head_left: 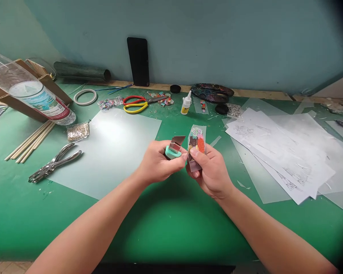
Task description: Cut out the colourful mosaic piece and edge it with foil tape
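Plastic piece (200, 144): above the green table (165, 232), clamped between thumb and fingers of the right hand (217, 173). Left hand (157, 163): closed around a cutter (173, 153) (blade exposed). Apparent step: positioning; moving either calls for fingertips clear of the edge.

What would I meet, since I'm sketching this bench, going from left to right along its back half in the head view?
Large bottle → ring → bag of coloured bits → scissors → black disc → squeeze bottle → papers.
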The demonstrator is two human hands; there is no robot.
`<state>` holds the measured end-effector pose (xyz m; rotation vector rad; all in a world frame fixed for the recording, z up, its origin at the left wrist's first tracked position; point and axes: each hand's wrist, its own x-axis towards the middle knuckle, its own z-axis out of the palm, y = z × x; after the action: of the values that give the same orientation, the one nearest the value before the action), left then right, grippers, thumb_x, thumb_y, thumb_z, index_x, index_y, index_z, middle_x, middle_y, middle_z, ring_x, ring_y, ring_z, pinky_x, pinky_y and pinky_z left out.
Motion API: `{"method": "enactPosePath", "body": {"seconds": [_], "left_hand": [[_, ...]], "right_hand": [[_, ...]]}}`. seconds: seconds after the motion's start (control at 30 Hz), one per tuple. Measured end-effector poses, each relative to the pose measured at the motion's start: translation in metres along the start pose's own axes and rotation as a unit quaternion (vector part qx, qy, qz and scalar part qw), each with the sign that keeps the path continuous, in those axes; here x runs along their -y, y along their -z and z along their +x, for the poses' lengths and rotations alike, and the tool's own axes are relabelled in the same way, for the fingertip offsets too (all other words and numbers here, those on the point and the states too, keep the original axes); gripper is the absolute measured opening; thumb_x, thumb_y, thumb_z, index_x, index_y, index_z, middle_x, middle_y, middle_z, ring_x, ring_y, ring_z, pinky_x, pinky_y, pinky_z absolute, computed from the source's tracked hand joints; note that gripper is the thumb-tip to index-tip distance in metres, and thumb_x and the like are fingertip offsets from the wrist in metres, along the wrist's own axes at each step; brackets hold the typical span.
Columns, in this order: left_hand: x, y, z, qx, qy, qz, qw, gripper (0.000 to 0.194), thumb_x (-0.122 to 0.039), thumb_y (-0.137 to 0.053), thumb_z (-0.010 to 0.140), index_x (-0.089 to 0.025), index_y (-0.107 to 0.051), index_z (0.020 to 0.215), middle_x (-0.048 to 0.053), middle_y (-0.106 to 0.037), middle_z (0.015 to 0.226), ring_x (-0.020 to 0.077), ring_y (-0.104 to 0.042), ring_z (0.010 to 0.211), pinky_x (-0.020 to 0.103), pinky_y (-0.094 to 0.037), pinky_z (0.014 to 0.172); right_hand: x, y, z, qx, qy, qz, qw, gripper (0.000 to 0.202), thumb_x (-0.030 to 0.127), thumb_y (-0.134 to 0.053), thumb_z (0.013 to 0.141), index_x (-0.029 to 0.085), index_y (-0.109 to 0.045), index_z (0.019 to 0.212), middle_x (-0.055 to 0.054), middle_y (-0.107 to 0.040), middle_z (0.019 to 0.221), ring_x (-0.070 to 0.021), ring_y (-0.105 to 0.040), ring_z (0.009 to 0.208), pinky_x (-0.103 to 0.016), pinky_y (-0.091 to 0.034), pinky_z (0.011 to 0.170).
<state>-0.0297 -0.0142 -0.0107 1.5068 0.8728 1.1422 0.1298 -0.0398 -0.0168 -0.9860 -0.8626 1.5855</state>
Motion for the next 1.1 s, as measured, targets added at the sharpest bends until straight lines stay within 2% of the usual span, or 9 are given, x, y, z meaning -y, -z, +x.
{"method": "enactPosePath", "body": {"seconds": [0.27, 0.47, 0.6, 0.77, 0.93, 1.1], "left_hand": [[0.000, -0.016, -0.006, -0.077, 0.031, -0.021, 0.996, 0.011, -0.023, -0.066, 0.078, -0.018, -0.065, 0.069, -0.006, -0.054, 0.048, 0.0101, -0.052, 0.045, 0.023, -0.047, 0.048], [-0.001, -0.024, -0.009, -0.143, 0.071, 0.015, 0.987, 0.011, -0.025, -0.068, 0.075, -0.018, -0.063, 0.067, -0.005, -0.056, 0.051, 0.0108, -0.053, 0.047, 0.025, -0.046, 0.049], [-0.002, -0.025, -0.009, -0.136, 0.075, -0.013, 0.988, 0.010, -0.024, -0.068, 0.075, -0.019, -0.063, 0.068, -0.005, -0.055, 0.050, 0.0114, -0.054, 0.046, 0.025, -0.047, 0.048], [-0.004, -0.025, -0.009, -0.101, 0.086, -0.072, 0.989, 0.010, -0.023, -0.065, 0.077, -0.019, -0.062, 0.069, -0.007, -0.053, 0.047, 0.0114, -0.053, 0.041, 0.024, -0.045, 0.043], [0.000, -0.024, -0.011, -0.098, 0.068, -0.019, 0.993, 0.009, -0.023, -0.067, 0.078, -0.018, -0.065, 0.070, -0.005, -0.056, 0.049, 0.0119, -0.054, 0.044, 0.025, -0.046, 0.046], [-0.002, -0.012, -0.003, -0.091, 0.108, 0.017, 0.990, 0.023, -0.038, -0.069, 0.088, -0.018, -0.064, 0.077, -0.004, -0.058, 0.051, 0.0116, -0.055, 0.045, 0.024, -0.046, 0.048]], "right_hand": [[-0.006, -0.003, -0.004, -0.024, 0.028, -0.005, 0.999, 0.033, 0.046, -0.074, 0.091, 0.021, -0.057, 0.081, 0.007, -0.054, 0.055, -0.0075, -0.048, 0.046, -0.019, -0.039, 0.043], [-0.010, -0.003, -0.004, -0.039, 0.057, -0.021, 0.997, 0.032, 0.046, -0.072, 0.093, 0.021, -0.057, 0.082, 0.007, -0.054, 0.058, -0.0076, -0.049, 0.047, -0.020, -0.039, 0.044], [-0.011, -0.004, -0.007, -0.047, 0.063, -0.023, 0.997, 0.031, 0.046, -0.071, 0.094, 0.021, -0.057, 0.081, 0.007, -0.055, 0.056, -0.0078, -0.049, 0.047, -0.020, -0.039, 0.044], [-0.009, -0.009, -0.007, -0.058, 0.040, 0.011, 0.997, 0.032, 0.045, -0.072, 0.093, 0.021, -0.056, 0.079, 0.007, -0.053, 0.053, -0.0072, -0.046, 0.046, -0.019, -0.037, 0.044], [0.002, -0.004, 0.005, -0.108, 0.039, 0.064, 0.991, 0.033, 0.044, -0.077, 0.087, 0.021, -0.057, 0.077, 0.007, -0.052, 0.053, -0.0067, -0.045, 0.046, -0.018, -0.036, 0.044], [0.011, 0.004, 0.011, -0.101, 0.042, 0.065, 0.992, 0.035, 0.042, -0.080, 0.085, 0.020, -0.057, 0.071, 0.007, -0.049, 0.050, -0.0061, -0.042, 0.042, -0.018, -0.033, 0.040]]}}
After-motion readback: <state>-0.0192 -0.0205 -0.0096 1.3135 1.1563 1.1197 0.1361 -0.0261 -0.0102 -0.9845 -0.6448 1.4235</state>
